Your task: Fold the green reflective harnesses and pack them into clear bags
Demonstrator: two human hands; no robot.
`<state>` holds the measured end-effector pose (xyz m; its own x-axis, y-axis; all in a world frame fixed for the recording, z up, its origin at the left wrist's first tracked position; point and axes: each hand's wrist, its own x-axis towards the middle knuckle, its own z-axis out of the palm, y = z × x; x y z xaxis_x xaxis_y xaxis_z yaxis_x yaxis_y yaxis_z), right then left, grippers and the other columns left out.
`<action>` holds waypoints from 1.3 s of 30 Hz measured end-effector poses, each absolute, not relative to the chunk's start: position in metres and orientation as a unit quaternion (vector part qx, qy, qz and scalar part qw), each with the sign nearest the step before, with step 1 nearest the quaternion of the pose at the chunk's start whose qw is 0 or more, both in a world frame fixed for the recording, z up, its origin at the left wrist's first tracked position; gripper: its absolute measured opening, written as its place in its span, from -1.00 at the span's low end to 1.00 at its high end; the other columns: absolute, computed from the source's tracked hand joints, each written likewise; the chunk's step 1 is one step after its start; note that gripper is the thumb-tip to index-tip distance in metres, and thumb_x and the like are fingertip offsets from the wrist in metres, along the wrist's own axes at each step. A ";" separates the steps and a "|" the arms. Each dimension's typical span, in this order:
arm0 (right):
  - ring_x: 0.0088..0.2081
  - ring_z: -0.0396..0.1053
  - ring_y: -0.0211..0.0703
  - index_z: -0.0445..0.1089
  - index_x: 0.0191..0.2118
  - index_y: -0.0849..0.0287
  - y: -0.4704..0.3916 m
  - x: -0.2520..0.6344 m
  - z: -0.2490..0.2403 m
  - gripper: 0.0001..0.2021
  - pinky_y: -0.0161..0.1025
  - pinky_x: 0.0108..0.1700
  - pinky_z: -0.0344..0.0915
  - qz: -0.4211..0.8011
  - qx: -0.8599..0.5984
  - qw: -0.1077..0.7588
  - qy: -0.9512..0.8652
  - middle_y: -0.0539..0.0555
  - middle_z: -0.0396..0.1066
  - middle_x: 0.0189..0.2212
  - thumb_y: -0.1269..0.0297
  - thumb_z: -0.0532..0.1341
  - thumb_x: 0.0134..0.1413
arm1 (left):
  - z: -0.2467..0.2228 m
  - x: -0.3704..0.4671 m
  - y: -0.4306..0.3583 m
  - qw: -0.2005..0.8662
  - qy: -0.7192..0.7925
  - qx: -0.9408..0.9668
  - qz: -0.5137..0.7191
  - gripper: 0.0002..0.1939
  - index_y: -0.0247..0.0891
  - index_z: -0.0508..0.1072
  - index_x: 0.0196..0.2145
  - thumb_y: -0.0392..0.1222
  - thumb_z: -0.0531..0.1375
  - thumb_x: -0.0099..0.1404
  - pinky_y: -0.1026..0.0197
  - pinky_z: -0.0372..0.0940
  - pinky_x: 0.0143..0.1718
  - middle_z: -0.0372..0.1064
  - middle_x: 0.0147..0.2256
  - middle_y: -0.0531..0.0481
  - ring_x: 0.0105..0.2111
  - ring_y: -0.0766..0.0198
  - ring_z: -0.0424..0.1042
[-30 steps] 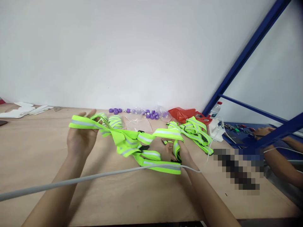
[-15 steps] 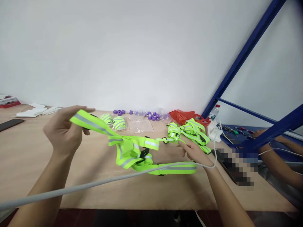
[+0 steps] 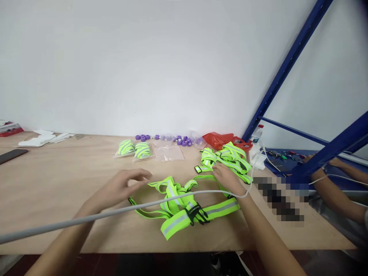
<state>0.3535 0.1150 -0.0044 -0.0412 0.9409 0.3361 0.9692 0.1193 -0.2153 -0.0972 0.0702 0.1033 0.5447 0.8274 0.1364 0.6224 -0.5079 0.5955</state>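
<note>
A tangle of neon-yellow reflective straps (image 3: 175,195) with black buckles (image 3: 197,213) lies on the table in front of me. My left hand (image 3: 122,186) is at its left side, thumb and fingers apart, holding nothing. Over the upper right of the straps is my right hand (image 3: 227,178), its fingertips pointing at a second strap pile (image 3: 234,159); whether they grip a strap cannot be made out. Behind, two bagged strap rolls (image 3: 125,147) sit beside an empty clear bag (image 3: 169,152).
Purple rolls (image 3: 184,141), a red bag (image 3: 220,140) and a bottle (image 3: 257,134) stand along the wall. A grey cable (image 3: 115,212) crosses in front of me. At the right are a blue frame (image 3: 284,73) and another person's arms (image 3: 339,195).
The straps that my left hand held up have come down onto the table. My left hand has let go and moved right and down. My right hand has moved slightly left.
</note>
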 end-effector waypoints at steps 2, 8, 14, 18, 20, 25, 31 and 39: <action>0.09 0.38 0.02 0.53 -0.11 0.16 0.131 0.350 -0.009 -0.71 -0.16 0.13 0.25 -0.053 -0.669 0.209 -0.712 0.21 0.45 0.06 0.37 0.06 0.25 | 0.094 -0.066 0.063 0.249 0.334 0.890 0.187 -0.63 -0.11 0.53 0.05 0.02 0.04 0.48 0.09 0.34 0.12 0.52 0.05 -0.05 0.05 0.08 0.48; 0.03 0.40 -0.05 0.51 0.06 0.18 0.164 0.356 -0.021 -0.56 -0.22 0.08 0.27 -0.061 -0.687 0.197 -0.697 0.20 0.45 0.03 0.53 -0.02 0.24 | 0.050 -0.014 0.065 0.170 0.321 0.931 0.045 -0.53 -0.09 0.34 0.27 -0.13 0.13 0.43 -0.06 0.28 0.20 0.28 0.28 -0.12 0.20 -0.05 0.36; -0.16 0.41 -0.04 0.57 -0.04 0.18 0.172 0.362 -0.029 -0.67 -0.20 -0.06 0.28 -0.071 -0.710 0.164 -0.681 0.21 0.45 -0.16 0.38 0.06 0.30 | 0.048 0.002 0.069 0.136 0.404 0.904 -0.016 -0.30 -0.14 0.29 0.31 -0.11 0.30 0.24 -0.13 0.38 0.02 0.41 0.11 -0.27 0.03 -0.20 0.48; -0.05 0.38 0.08 0.60 -0.23 0.18 0.173 0.363 -0.028 -0.72 -0.08 0.03 0.27 -0.081 -0.705 0.157 -0.687 0.28 0.42 -0.07 0.24 0.13 0.30 | 0.055 0.003 0.074 0.253 0.417 0.868 0.091 -0.63 -0.19 0.55 -0.04 -0.33 0.15 0.21 0.00 0.35 0.02 0.56 -0.13 -0.13 -0.08 -0.04 0.53; 0.13 0.28 0.17 0.60 -0.17 0.16 0.172 0.363 -0.026 -0.75 0.01 0.15 0.22 -0.084 -0.686 0.162 -0.705 0.30 0.34 0.13 0.23 0.16 0.26 | 0.059 -0.002 0.077 0.379 0.409 0.800 0.223 -0.71 -0.22 0.54 -0.16 -0.32 0.10 0.21 0.07 0.37 -0.01 0.57 -0.16 -0.07 -0.12 0.05 0.53; 0.31 0.13 0.14 0.47 0.12 0.10 0.170 0.360 -0.029 -0.57 0.04 0.30 0.09 -0.053 -0.649 0.172 -0.739 0.21 0.20 0.31 0.45 0.11 0.17 | 0.066 -0.021 0.086 0.588 0.363 0.589 0.418 -0.49 -0.27 0.45 0.07 0.10 -0.04 0.41 -0.03 0.42 -0.01 0.53 -0.02 -0.15 0.00 -0.05 0.50; 0.10 0.36 0.23 0.36 0.20 0.20 0.175 0.356 -0.035 -0.47 0.02 0.16 0.23 0.003 -0.681 0.223 -0.698 0.35 0.34 0.17 0.44 0.19 0.05 | 0.065 -0.060 0.059 0.464 0.325 0.725 0.392 -0.36 -0.07 0.28 0.30 0.26 0.14 0.38 -0.14 0.07 0.35 -0.05 0.43 -0.08 0.41 -0.12 -0.03; -0.13 0.50 0.22 0.43 0.00 0.32 0.174 0.372 -0.019 -0.41 -0.03 -0.06 0.36 0.085 -0.738 0.364 -0.562 0.29 0.57 -0.22 -0.12 0.26 0.05 | 0.058 -0.080 0.030 0.329 0.422 0.765 0.358 -0.58 -0.05 0.32 0.23 0.04 0.02 0.51 -0.09 0.24 0.25 0.22 0.31 -0.11 0.28 -0.04 0.25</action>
